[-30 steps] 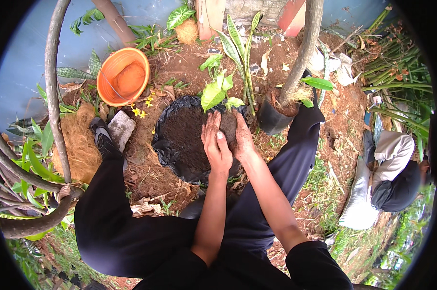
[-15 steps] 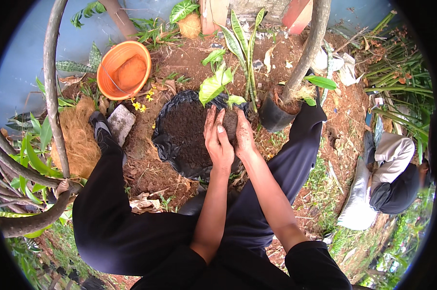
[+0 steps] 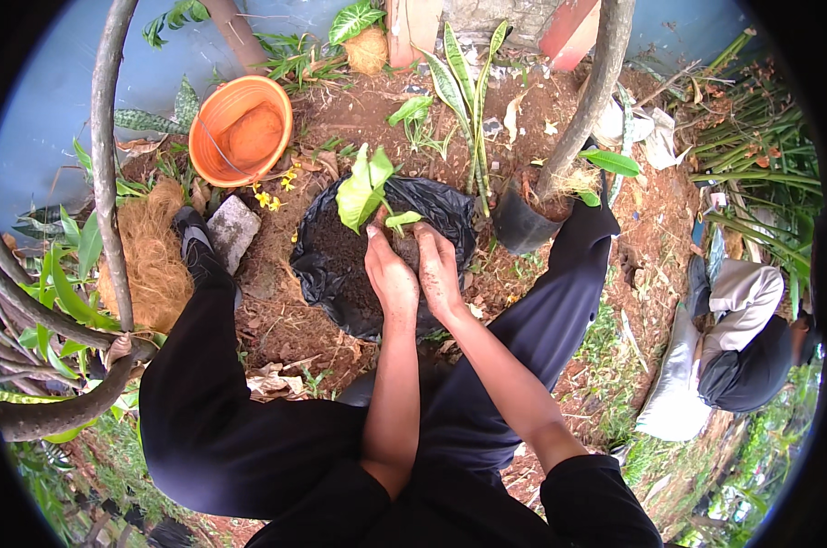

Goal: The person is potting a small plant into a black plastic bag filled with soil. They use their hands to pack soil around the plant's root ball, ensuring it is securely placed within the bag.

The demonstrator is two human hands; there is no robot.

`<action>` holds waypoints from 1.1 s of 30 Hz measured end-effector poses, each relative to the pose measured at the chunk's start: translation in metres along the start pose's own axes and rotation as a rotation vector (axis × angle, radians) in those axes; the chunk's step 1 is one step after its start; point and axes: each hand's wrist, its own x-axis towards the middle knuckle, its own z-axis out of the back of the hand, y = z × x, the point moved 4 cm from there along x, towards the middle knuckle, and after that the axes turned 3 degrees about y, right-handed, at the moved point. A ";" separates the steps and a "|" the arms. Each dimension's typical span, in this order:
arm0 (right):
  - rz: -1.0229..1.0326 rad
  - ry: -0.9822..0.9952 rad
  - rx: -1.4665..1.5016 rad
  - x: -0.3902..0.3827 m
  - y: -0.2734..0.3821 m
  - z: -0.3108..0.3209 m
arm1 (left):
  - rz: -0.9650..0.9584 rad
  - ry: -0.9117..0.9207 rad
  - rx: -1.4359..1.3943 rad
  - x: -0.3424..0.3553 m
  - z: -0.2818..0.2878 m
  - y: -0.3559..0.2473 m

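Note:
My left hand and my right hand are cupped around a ball of soil, one on each side. From its top grows a small plant with pale green leaves, leaning to the left. Both hands are above a black plastic bag that stands open on the ground between my legs. Dark loose soil lies in the bag's left part. My fingers are smudged with soil, and my palms hide much of the ball.
An orange bucket lies tilted at the back left. Coconut fibre and a grey stone block flank my left shoe. A black pot stands near my right foot, beside a curved branch. Another person sits at the far right.
My hands have moved left and slightly nearer with the soil ball between them. The plant now leans further left, over the bag's soil.

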 end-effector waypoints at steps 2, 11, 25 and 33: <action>0.048 0.033 -0.083 -0.003 0.003 -0.001 | -0.056 -0.014 0.101 -0.002 0.003 0.003; -0.001 0.018 0.070 0.000 0.001 0.007 | -0.014 0.109 0.111 0.003 -0.002 0.000; 0.015 0.057 -0.204 -0.009 0.004 0.005 | 0.105 0.046 -0.057 0.003 0.004 -0.004; -0.121 0.003 0.261 0.004 -0.002 0.009 | 0.264 0.137 -0.363 0.005 0.006 -0.018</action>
